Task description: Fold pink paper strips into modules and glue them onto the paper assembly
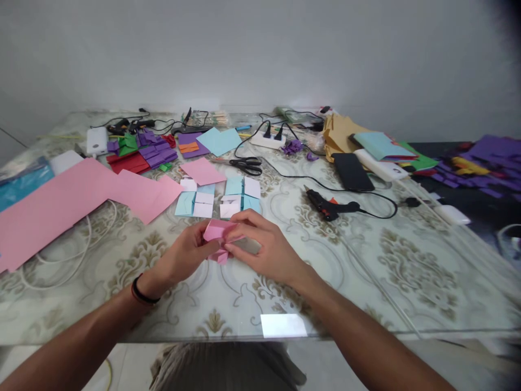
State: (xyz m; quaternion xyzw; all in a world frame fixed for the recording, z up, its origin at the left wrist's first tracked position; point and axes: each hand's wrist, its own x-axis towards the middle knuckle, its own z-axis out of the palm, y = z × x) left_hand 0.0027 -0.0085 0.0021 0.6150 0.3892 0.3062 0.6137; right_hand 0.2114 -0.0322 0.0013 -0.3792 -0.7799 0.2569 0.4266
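A: Where is the folded pink paper?

B: Between the person's two hands, over the near part of the patterned table.

A: How do the fingers stand?

B: Those of the left hand are clamped on the paper's left side, thumb toward the person. The right hand pinches the right side between thumb and fingertips. How firmly, one cannot tell.

A: Anything on the wrists?

B: A dark band circles the left one.

A: And what lies near the hands?

B: Just beyond them, white and light-blue folded papers lie in two groups, side by side. A loose pink sheet lies behind the left group, and a long pink strip stretches along the table's left side.

A: And to the right?

B: A black glue gun, well apart from the right hand, with a phone behind it. Black-handled scissors lie near a white power strip holding two plugs.
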